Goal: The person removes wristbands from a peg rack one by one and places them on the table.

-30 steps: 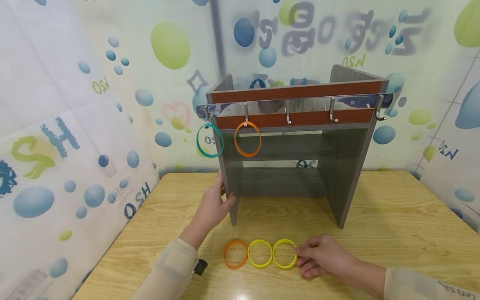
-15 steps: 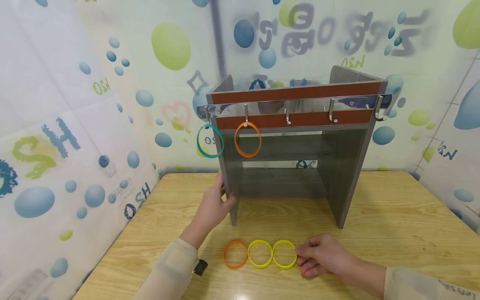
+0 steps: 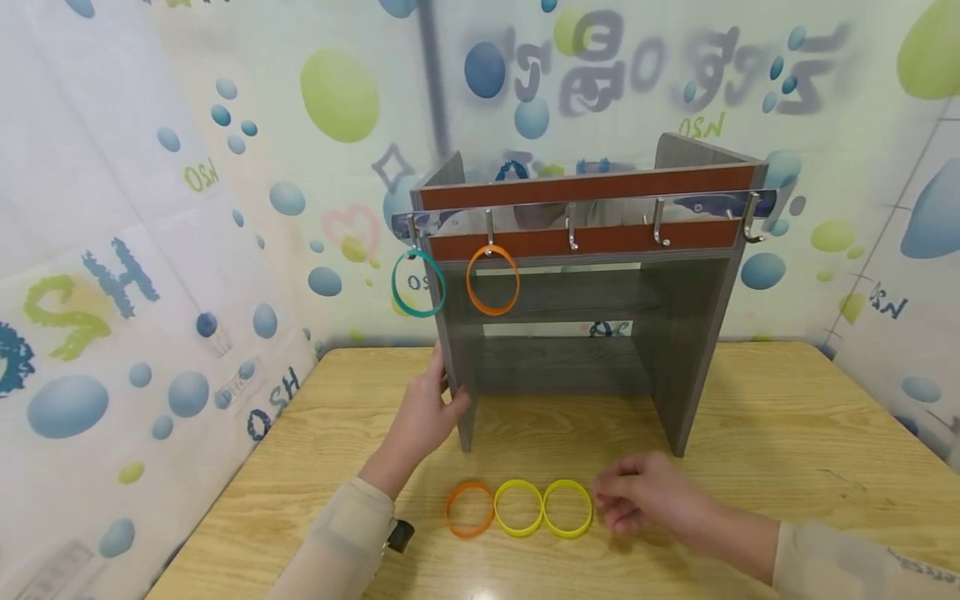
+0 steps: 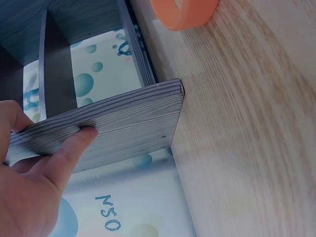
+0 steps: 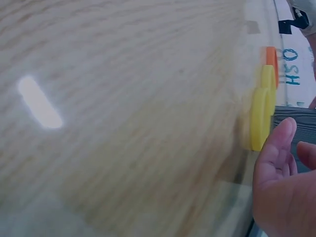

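My left hand [image 3: 423, 417] grips the left side panel [image 4: 133, 111] of a grey wooden rack, thumb on one side and fingers on the other. Above the table by the row's right end is my right hand [image 3: 660, 496], blurred, fingers loosely bent and nothing held. Three thin wristbands lie side by side: an orange one [image 3: 470, 534], a yellow one [image 3: 519, 533] in the middle and another yellow one [image 3: 567, 534] nearest that hand. A teal band [image 3: 420, 313] and a second orange band [image 3: 495, 312] hang from the two leftmost hooks.
A metal hook rail [image 3: 618, 212] runs across the rack's reddish-brown front strip, and its three right hooks carry no bands. The rack stands on a wood-grain table [image 3: 787, 433]. Patterned cloth walls [image 3: 247, 158] close in behind and at the sides.
My right hand has drawn off the right-hand yellow wristband and lifted slightly, now blurred with motion. My left hand stays on the panel. The view has shifted a little.
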`<move>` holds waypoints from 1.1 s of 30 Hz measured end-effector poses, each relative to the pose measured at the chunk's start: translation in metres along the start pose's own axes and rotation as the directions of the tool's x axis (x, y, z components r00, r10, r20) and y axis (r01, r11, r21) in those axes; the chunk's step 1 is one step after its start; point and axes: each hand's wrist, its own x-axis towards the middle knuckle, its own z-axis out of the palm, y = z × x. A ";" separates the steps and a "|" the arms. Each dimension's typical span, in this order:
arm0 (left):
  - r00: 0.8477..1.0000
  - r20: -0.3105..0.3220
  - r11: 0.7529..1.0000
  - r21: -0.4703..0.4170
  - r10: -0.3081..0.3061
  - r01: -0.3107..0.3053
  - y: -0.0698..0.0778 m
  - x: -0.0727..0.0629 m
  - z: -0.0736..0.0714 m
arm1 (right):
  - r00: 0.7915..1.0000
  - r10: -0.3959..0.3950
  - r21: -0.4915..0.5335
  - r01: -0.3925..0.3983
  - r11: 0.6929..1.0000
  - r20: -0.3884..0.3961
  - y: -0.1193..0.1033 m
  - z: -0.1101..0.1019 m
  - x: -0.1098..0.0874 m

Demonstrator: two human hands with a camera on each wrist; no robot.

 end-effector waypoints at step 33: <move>1.000 -0.006 1.000 -0.017 -0.007 0.007 0.000 0.000 0.001 | 0.991 -0.108 -0.027 0.106 0.994 -0.078 -0.083 0.017 0.009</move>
